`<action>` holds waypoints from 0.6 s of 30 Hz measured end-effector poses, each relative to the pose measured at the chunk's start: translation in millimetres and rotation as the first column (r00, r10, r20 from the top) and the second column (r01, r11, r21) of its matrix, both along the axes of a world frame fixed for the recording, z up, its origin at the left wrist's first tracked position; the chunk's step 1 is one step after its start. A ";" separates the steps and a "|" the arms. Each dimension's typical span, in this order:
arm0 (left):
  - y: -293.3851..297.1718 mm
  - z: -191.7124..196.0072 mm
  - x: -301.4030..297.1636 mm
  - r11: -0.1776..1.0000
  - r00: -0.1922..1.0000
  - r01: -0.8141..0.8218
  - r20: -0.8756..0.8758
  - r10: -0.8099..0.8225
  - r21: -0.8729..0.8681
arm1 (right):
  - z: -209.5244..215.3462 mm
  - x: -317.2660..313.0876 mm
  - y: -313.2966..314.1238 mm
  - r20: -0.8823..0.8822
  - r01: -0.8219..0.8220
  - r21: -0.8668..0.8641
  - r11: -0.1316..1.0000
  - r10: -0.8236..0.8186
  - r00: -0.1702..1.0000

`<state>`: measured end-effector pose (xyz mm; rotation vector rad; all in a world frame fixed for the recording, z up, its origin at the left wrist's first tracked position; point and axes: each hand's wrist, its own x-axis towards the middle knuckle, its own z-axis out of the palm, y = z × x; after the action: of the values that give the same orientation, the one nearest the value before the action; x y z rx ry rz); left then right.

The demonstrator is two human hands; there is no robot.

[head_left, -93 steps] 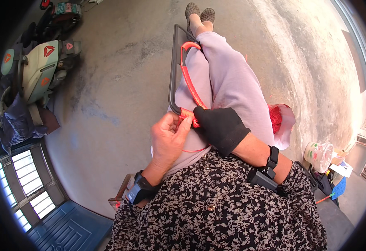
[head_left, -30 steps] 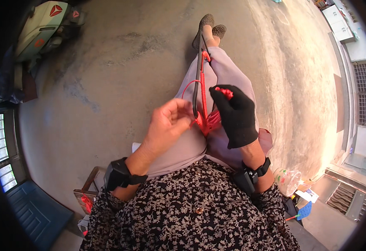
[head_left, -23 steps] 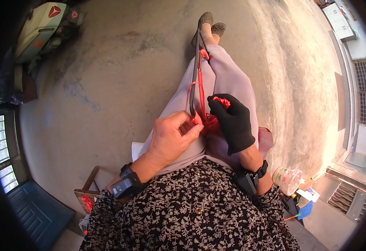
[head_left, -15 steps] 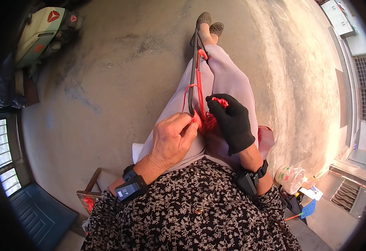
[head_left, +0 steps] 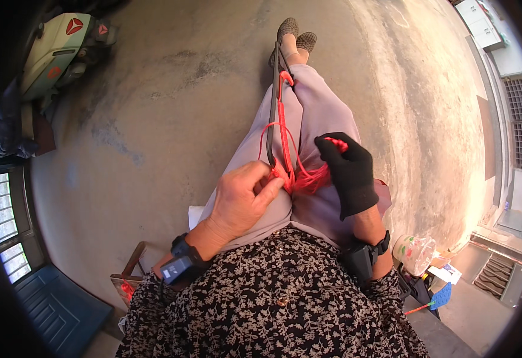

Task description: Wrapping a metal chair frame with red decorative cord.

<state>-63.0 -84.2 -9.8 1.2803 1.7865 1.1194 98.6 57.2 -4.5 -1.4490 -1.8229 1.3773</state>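
Pinching red threads (head_left: 303, 179) with bare left hand (head_left: 243, 200) on the lap; gripping a red strand end in gloved right hand (head_left: 347, 173), beside dark frame (head_left: 271, 107).

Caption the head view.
Bare left hand and gloved right hand work red cord over lap.

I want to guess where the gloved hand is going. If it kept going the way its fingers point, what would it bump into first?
The right hand, in its black glove, points its fingertips toward the red cord strung along the dark metal frame on the lap. It would probably meet the cord first, though depth is hard to judge.
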 end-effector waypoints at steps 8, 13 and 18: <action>9.4 -6.9 -30.3 0.995 0.732 -0.054 0.674 0.097 -0.084 | -0.8 -11.8 8.0 -0.163 0.097 0.482 0.871 -0.020 0.986; 22.6 -5.2 -11.6 0.995 0.801 -0.087 0.591 0.094 -0.041 | 18.2 -37.1 -21.0 -0.166 -0.185 -0.040 0.982 0.176 0.970; 19.1 -10.0 -20.7 0.988 0.858 -0.079 0.495 0.136 -0.134 | 13.3 -27.9 -16.9 -0.365 -0.190 -0.112 0.975 0.137 0.921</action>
<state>-83.7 -65.1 -19.8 0.7345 1.5046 1.2600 70.7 40.3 8.8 -1.0397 -1.6641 1.7592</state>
